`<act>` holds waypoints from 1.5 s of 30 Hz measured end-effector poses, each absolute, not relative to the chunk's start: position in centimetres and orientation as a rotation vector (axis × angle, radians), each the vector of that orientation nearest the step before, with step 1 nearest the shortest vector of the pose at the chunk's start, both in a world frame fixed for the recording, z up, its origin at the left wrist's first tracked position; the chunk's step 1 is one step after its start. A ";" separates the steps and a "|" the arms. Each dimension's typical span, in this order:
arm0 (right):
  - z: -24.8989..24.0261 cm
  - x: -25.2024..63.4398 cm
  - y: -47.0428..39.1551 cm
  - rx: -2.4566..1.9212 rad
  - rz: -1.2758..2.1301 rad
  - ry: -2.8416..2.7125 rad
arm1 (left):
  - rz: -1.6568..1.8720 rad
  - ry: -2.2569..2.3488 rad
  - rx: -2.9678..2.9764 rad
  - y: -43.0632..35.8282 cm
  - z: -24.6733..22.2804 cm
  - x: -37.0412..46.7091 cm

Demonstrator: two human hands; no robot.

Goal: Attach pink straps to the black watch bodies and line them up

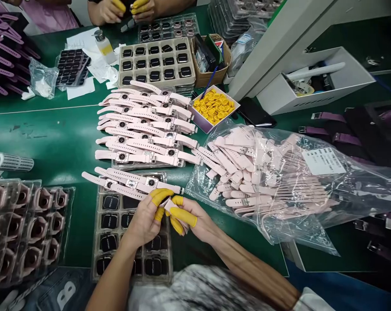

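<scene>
Both hands meet over a tray of black watch faces (108,221), with yellow covers on several fingertips. My left hand (148,216) is closed on a small piece whose form its fingers largely hide. Pinched in my right hand (190,216) is a pale pink strap (171,206), its end close to my left fingertips. Just beyond them, pink-strapped watches (130,183) lie across the tray's far end. Further back, rows of more pink watches (146,123) are stacked. Right of my hands, a clear plastic bag (312,181) spills loose pink straps (247,190).
A box of yellow finger covers (215,108) stands behind the bag, near a cardboard box (211,77). Stacked trays (30,229) fill the left. A bottle (105,47) and a watch tray (156,62) lie further back. Another person's hands (127,11) work at the far side.
</scene>
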State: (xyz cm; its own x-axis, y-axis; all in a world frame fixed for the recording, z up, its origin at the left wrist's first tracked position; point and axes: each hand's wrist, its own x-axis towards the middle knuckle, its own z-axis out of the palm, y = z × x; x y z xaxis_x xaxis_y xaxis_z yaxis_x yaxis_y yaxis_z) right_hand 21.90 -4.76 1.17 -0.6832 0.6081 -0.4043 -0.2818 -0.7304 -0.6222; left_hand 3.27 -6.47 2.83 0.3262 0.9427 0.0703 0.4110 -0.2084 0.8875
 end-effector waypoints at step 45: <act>2.7 24.5 -5.5 -1.040 2.318 -0.903 | 1.069 1.434 1.045 -7.0 2.9 4.5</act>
